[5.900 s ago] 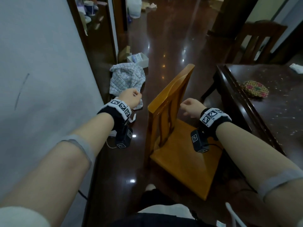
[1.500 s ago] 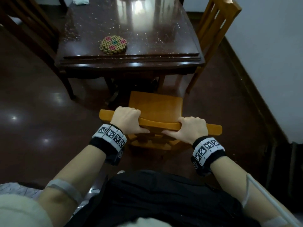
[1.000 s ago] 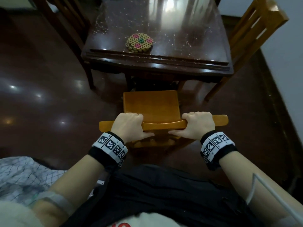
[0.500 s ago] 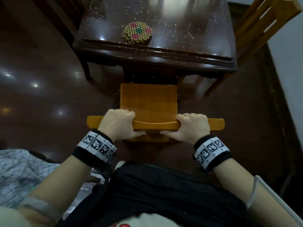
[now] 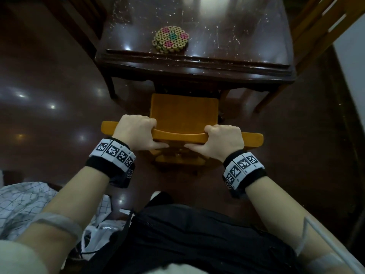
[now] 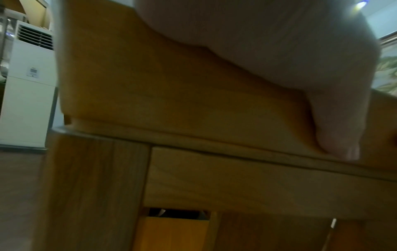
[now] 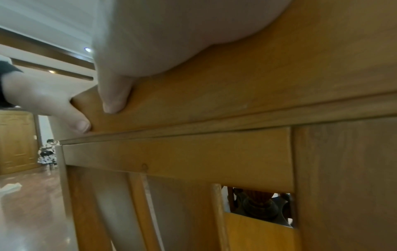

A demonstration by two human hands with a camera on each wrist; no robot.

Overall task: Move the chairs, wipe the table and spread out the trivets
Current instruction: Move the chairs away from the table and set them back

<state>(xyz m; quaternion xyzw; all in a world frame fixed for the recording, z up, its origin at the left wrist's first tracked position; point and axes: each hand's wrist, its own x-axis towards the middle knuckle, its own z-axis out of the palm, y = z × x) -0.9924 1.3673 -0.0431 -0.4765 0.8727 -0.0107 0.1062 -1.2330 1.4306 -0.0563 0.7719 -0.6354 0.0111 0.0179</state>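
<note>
A light wooden chair stands in front of me, its seat partly under the near end of the dark wooden table. Both hands grip its top rail: my left hand near the left end, my right hand near the right end, fingers curled over the rail and thumbs behind. The wrist views show each thumb pressed on the rail. A stack of round multicoloured trivets lies on the tabletop near the front edge.
A second light chair stands at the table's right side, close to the white wall. A dark chair is at the table's left. A checked cloth lies on the glossy floor at my lower left.
About six seconds ago the chair stood sideways beside the table. Over the last second, with both hands still on the rail, it has slid forward so the seat goes further under the table.
</note>
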